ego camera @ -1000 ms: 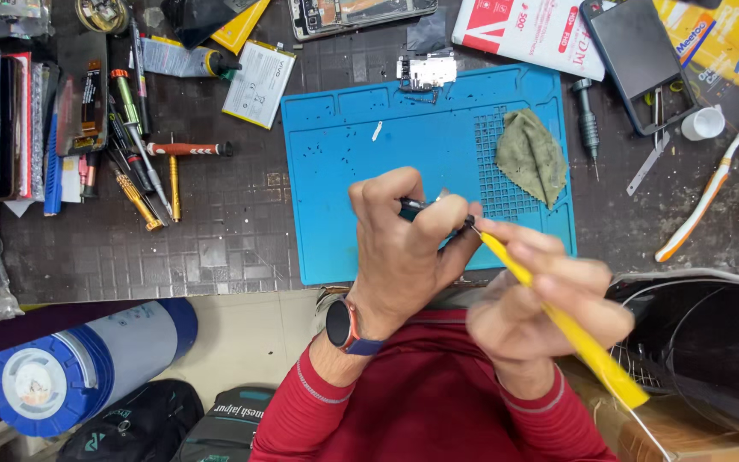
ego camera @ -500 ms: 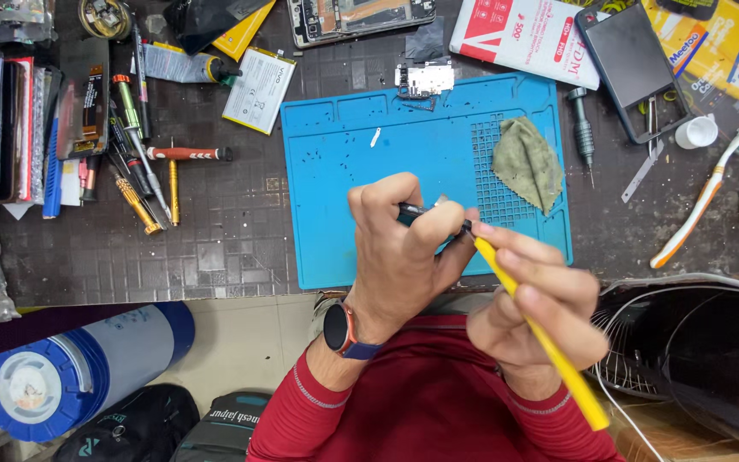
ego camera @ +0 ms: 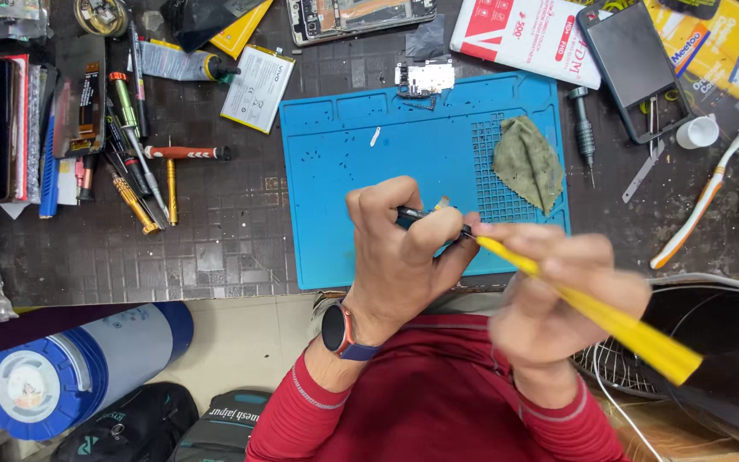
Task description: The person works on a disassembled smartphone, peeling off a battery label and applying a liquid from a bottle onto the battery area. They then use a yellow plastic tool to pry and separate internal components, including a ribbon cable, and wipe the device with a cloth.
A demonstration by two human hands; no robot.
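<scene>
Head view: looks straight down on a dark workbench (ego camera: 215, 239) with both hands over the near edge of a blue work mat (ego camera: 344, 197).
Left hand (ego camera: 399, 257): fingers curled tight round a small dark part (ego camera: 412, 216), which sits just above the near right part of the mat; a round watch (ego camera: 338, 329) is on the wrist.
Right hand (ego camera: 562, 295): blurred, fingers closed round a yellow tool (ego camera: 592, 308) (a long flat stick), gripped about mid-length.
Yellow tool: slants from near right up to far left; its thin tip meets the dark part at the left fingertips.
Mat, far right: a crumpled olive cloth (ego camera: 528, 162) lies on the grid area, well apart from the hands.
Mat, far edge: a small circuit board (ego camera: 423, 79) rests at the rim.
Left of mat: a row of screwdrivers (ego camera: 143, 180) and a flat white battery (ego camera: 257, 88).
Right of mat: a dark phone (ego camera: 630, 68), a small white cap (ego camera: 696, 132), and a white-and-orange toothbrush (ego camera: 699, 205).
Near left, below the bench: a blue and white cylinder (ego camera: 79, 368) lying on its side.
</scene>
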